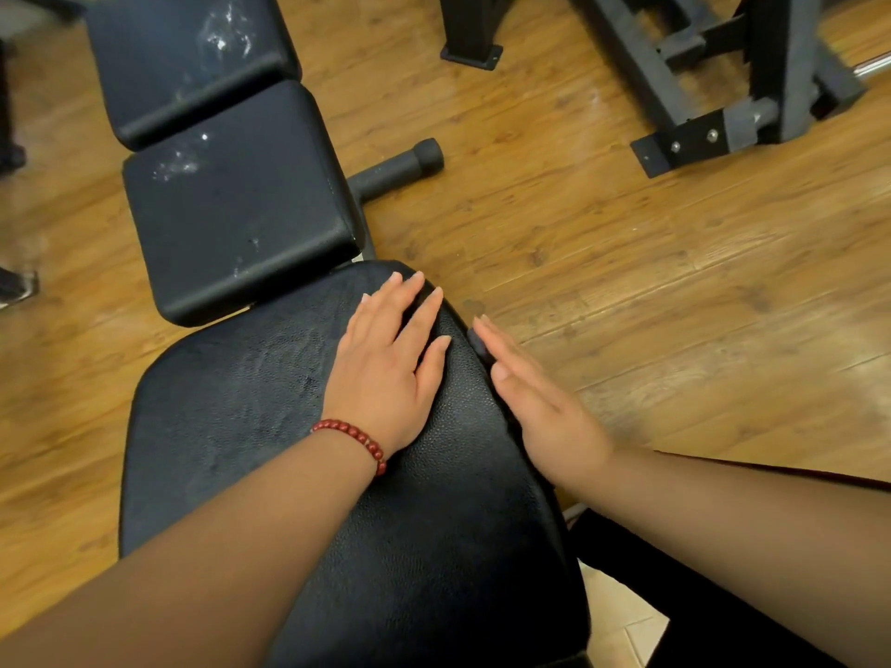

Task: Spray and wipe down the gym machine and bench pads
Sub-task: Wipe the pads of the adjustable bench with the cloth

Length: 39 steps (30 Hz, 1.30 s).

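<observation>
Black pad [231,407] under left grip [385,373], beside right grip [545,407].

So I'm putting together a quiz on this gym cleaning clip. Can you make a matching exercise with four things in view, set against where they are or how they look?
Things:
1. left hand
2. right hand
3. bead bracelet
4. middle pad

Places or states:
a. white smears on its top
b. flat on top of the near pad
c. red, round the left wrist
d. held straight at the near pad's right edge

Pairs: 1-b, 2-d, 3-c, 4-a
</observation>
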Each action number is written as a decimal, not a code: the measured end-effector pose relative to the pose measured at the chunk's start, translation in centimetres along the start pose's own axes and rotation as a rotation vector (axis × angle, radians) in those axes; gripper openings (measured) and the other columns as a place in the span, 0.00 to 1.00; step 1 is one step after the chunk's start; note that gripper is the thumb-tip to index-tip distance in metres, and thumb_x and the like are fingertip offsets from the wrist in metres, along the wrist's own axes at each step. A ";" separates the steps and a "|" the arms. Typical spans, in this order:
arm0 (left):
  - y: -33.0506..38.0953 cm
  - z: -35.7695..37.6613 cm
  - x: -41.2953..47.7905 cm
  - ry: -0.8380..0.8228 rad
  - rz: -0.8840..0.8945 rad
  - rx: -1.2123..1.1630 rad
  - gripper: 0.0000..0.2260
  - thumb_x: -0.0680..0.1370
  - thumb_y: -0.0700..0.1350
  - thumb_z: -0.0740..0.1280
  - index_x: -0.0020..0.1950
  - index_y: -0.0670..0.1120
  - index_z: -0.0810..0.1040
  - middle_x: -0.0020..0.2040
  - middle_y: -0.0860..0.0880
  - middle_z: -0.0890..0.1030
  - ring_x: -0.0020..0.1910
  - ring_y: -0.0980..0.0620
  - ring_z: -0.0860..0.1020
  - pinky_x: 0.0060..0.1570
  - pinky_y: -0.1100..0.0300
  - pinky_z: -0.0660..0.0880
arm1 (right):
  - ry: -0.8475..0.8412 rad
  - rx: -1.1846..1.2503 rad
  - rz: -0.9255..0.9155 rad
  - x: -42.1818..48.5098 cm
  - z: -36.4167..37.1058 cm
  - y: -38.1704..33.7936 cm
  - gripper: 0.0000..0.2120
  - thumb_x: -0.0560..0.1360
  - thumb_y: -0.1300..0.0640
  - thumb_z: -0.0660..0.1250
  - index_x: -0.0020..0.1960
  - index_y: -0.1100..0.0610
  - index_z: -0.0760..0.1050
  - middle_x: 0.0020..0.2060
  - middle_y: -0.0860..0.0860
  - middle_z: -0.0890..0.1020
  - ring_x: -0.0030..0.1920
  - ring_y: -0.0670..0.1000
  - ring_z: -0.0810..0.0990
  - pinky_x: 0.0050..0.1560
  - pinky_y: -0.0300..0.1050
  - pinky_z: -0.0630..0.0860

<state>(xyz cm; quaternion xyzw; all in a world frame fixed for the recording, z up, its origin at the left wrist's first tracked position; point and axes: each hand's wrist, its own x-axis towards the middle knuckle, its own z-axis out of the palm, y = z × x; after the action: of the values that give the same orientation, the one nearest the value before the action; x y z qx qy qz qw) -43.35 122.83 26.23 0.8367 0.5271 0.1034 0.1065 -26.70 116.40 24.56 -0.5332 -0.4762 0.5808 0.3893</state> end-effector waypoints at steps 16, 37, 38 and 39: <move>3.3 -0.4 -4.6 -0.132 -0.121 0.021 0.30 0.80 0.56 0.47 0.78 0.43 0.58 0.79 0.47 0.54 0.79 0.50 0.49 0.76 0.54 0.43 | 0.066 -0.212 0.008 -1.9 0.9 -0.6 0.19 0.84 0.55 0.54 0.71 0.38 0.59 0.76 0.44 0.60 0.74 0.37 0.55 0.72 0.29 0.49; 3.2 -0.3 -4.4 -0.117 -0.090 0.034 0.29 0.80 0.56 0.50 0.78 0.42 0.60 0.79 0.46 0.57 0.79 0.47 0.52 0.76 0.49 0.48 | 0.068 -0.161 0.015 -2.8 1.0 -1.0 0.18 0.82 0.51 0.53 0.69 0.37 0.58 0.76 0.44 0.58 0.73 0.32 0.53 0.70 0.25 0.47; 3.2 -0.3 -4.4 -0.124 -0.064 0.033 0.29 0.80 0.56 0.50 0.78 0.42 0.60 0.79 0.46 0.58 0.79 0.48 0.52 0.76 0.48 0.49 | 0.060 -0.139 0.021 -3.5 0.9 -0.7 0.18 0.81 0.51 0.52 0.68 0.35 0.57 0.75 0.42 0.57 0.72 0.29 0.52 0.69 0.24 0.47; 3.1 -0.3 -4.4 -0.127 -0.035 0.030 0.29 0.80 0.56 0.50 0.78 0.42 0.60 0.79 0.46 0.58 0.78 0.48 0.52 0.76 0.48 0.49 | 0.064 -0.100 0.033 -3.6 0.9 -0.5 0.17 0.82 0.52 0.52 0.67 0.35 0.58 0.74 0.40 0.58 0.70 0.26 0.53 0.69 0.24 0.48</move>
<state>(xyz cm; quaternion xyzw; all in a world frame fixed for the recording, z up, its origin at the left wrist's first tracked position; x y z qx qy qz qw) -42.59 117.53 27.13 0.8339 0.5351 0.0404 0.1290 -27.13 112.93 25.93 -0.5780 -0.4832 0.5452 0.3676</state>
